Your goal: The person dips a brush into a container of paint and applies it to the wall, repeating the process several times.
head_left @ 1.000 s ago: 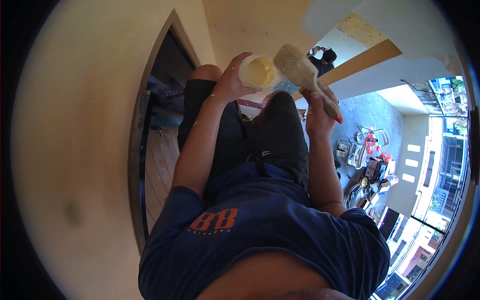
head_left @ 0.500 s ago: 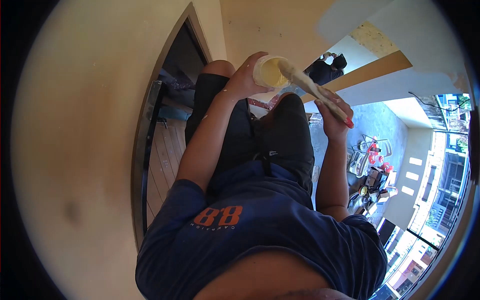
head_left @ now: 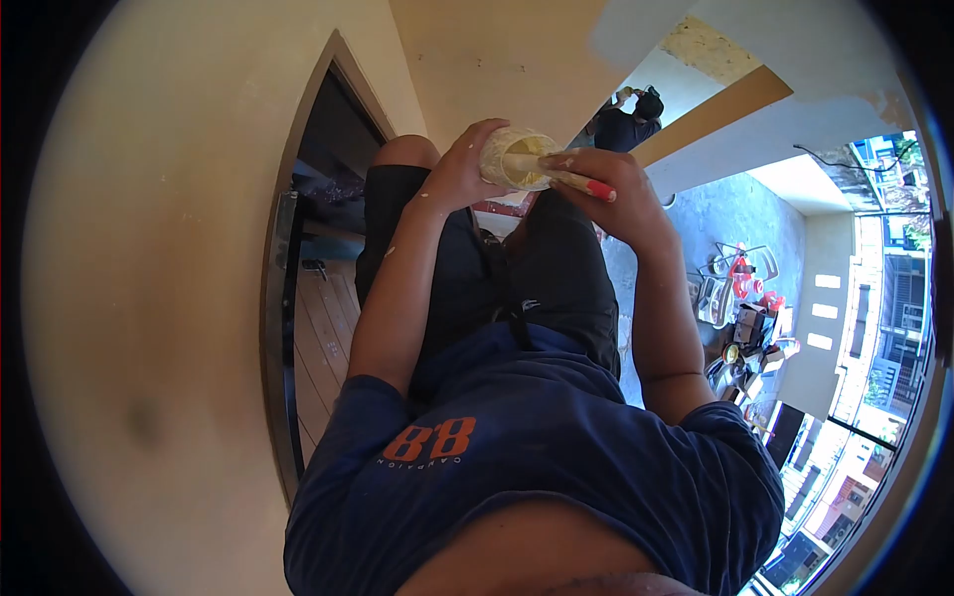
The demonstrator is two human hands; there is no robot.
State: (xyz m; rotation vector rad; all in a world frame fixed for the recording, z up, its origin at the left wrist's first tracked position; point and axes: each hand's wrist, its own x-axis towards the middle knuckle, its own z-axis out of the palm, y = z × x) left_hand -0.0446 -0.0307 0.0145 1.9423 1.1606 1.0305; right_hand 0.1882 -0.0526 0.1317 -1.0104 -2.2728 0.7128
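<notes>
My left hand (head_left: 465, 167) is wrapped round a pale, paint-smeared tub (head_left: 497, 159), tilted so that its opening faces right. Yellowish stuff coats the inside of the tub. My right hand (head_left: 608, 189) grips a paint brush (head_left: 581, 182) with a red handle end. The brush's far end is inside the tub's mouth, and its bristles are partly hidden there. Both hands are held above my knees, close to each other.
A plain wall (head_left: 149, 248) and a dark doorway (head_left: 333, 129) are on the left. Another person (head_left: 626, 129) in dark clothes is at the top. Boxes, red items and a chair (head_left: 714, 298) stand on the grey floor (head_left: 735, 219) at the right, near bright windows.
My right hand has moved left and up towards the tub, and the brush now reaches further into it. The tub has moved slightly left and down. The view has shifted a little.
</notes>
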